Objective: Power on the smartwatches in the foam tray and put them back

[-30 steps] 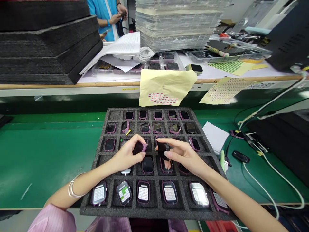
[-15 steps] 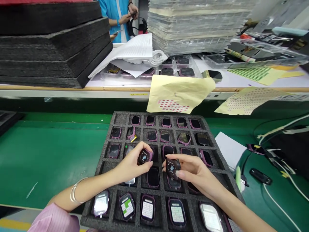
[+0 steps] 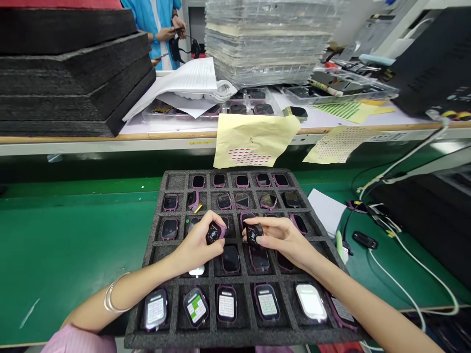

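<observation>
Over a black foam tray on the green desk, both hands are busy with little smartwatches. Left hand is pinching a purple-cased watch between thumb and fingers, screen lit with a small bluish-white design. Right hand has a dark watch gripped by its edges, thumb near the bottom, and that screen's lit with a similar design. The two watches are held apart, pretty much level with each other, above the middle of the tray.

The tray's split into compartments, mostly with one purple-framed watch each. Row nearest the person has lit screens: several show pale grids, and the second from the left has a green patch. Farther back the screens are mostly dark, and one tilted watch has a yellow tab by it. Some spots are hidden behind the hands, so can't tell what's in those.

Right of the tray there's a white sheet and a small black gadget with a white cable. Behind it all, a shelf holds stacked black foam and clear plastic trays, with a yellow sheet hanging off its edge.
</observation>
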A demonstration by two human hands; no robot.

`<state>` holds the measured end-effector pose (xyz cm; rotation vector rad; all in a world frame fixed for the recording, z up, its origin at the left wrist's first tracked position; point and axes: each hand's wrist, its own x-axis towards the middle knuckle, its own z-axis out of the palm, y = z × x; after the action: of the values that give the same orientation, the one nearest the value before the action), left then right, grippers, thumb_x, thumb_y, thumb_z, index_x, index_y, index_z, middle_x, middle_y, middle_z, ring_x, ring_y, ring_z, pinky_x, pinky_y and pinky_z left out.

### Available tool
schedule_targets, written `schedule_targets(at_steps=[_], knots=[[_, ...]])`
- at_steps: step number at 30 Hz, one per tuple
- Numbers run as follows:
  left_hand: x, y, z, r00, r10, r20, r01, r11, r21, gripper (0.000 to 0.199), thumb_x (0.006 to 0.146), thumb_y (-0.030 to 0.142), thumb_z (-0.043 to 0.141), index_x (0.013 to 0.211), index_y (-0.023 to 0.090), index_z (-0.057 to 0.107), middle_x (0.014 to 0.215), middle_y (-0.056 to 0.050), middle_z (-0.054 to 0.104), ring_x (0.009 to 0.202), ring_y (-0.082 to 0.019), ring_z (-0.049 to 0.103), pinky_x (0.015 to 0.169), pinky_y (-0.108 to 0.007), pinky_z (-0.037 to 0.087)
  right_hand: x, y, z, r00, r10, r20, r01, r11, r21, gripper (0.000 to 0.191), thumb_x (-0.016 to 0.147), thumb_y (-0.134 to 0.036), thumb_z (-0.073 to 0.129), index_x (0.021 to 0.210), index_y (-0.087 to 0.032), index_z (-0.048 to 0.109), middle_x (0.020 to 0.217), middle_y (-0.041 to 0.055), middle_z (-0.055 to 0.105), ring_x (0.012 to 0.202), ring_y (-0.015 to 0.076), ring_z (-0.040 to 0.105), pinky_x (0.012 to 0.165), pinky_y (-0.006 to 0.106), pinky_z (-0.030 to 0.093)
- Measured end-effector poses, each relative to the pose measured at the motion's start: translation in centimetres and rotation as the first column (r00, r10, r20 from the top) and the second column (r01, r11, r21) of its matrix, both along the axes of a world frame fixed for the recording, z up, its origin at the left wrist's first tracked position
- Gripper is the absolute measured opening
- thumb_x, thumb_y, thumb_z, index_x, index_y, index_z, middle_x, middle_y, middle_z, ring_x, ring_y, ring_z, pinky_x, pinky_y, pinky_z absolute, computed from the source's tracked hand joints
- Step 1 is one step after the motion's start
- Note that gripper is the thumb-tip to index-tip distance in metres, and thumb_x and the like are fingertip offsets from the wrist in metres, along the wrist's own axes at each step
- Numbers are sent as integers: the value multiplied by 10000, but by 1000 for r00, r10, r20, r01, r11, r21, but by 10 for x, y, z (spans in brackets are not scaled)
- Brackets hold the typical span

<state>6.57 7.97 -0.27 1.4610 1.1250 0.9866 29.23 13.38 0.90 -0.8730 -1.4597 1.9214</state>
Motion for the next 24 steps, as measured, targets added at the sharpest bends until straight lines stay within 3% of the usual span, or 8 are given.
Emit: schedule_targets(at_steps=[4,8,13,19,24], knots=[[-2,2,-2,999,36,-2,-36,998,54,199,749,63,505,880,202,449,815,27,460,724,-118,447,697,-256,372,-2,-1,1,1000,-18,-17,18,999,30,363,732,-238,795,1086,-212,720,1016,75,736,945,226,688,955,390,481],[-5,8,-8,993,112,40,-115,991,73,172,793,115,517,921,206,448,860,32,451,600,-77,430,595,-244,366,-6,-2,4,999,1,-44,1,999,54,341,755,-239,775,1090,-205,716,949,65,746,901,212,693,966,397,466],[-8,8,-10,995,92,37,-93,995,33,187,777,90,509,910,206,449,817,45,451,536,-57,397,540,-230,339,-6,-4,3,999,-29,-16,31,996,85,338,728,-239,793,1057,-193,731,967,69,742,907,228,691,966,409,464],[-4,6,-7,991,112,73,-113,993,14,183,773,119,538,916,199,456,820,29,457,563,-65,410,516,-214,325,-2,-6,4,999,0,-36,4,993,117,361,748,-249,776,1100,-197,714,1006,77,735,938,238,685,968,417,469],[-4,5,-4,995,95,9,-96,992,81,191,736,70,535,868,193,472,807,20,462,686,-111,454,619,-244,376,-1,-6,3,999,3,-32,0,996,93,346,733,-251,789,1068,-197,727,992,71,738,921,235,692,963,412,480]])
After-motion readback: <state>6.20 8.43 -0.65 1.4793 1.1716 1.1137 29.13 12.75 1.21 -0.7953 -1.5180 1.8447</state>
